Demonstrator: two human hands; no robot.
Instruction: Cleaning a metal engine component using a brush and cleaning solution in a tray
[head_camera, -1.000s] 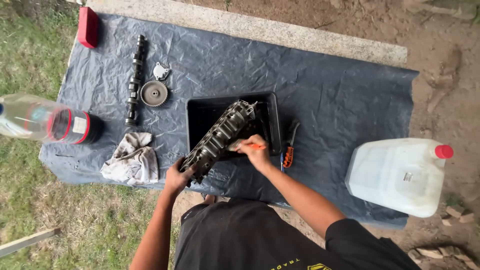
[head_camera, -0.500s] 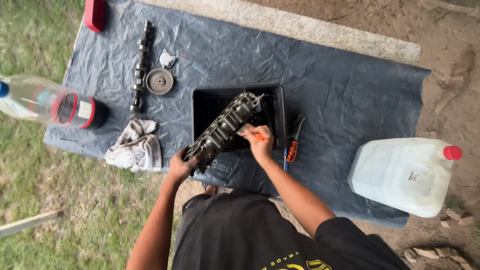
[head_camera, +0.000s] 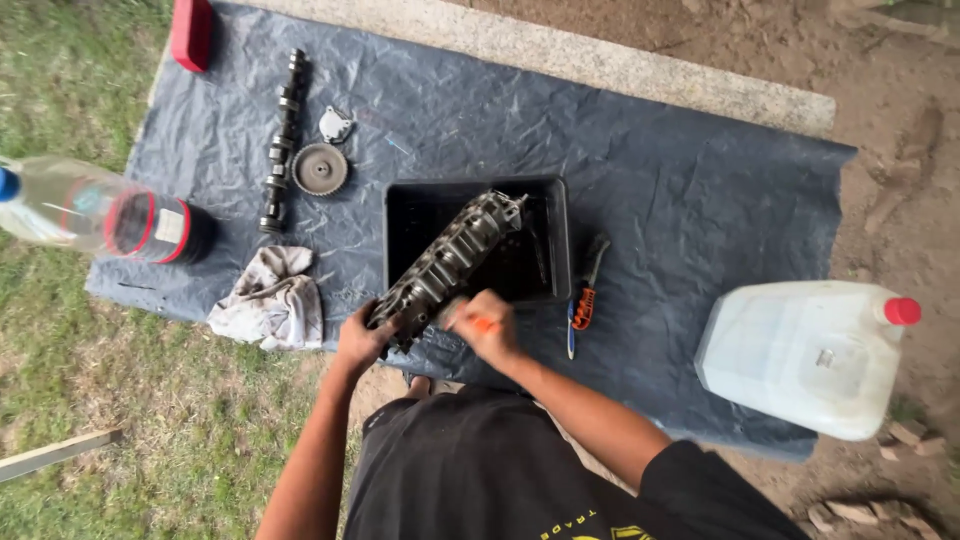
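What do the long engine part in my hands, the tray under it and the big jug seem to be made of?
Engine part: looks like cast metal, dull grey, grimy, ribbed. Tray: probably black plastic, smooth with a slight sheen. Jug: translucent white plastic, red cap.

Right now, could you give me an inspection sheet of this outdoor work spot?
Surface: dark plastic sheet over the ground.
Job's things: cylinder head propped in a black tray; orange-handled tool.
Clutter: camshaft, gear, rag, pliers, white jerrycan, clear bottle, red block.
Hands: left hand steadies the head's near end; right hand, grip closed on the tool.
Cables: nothing seen.
Surroundings: grass, bare soil, concrete kerb.
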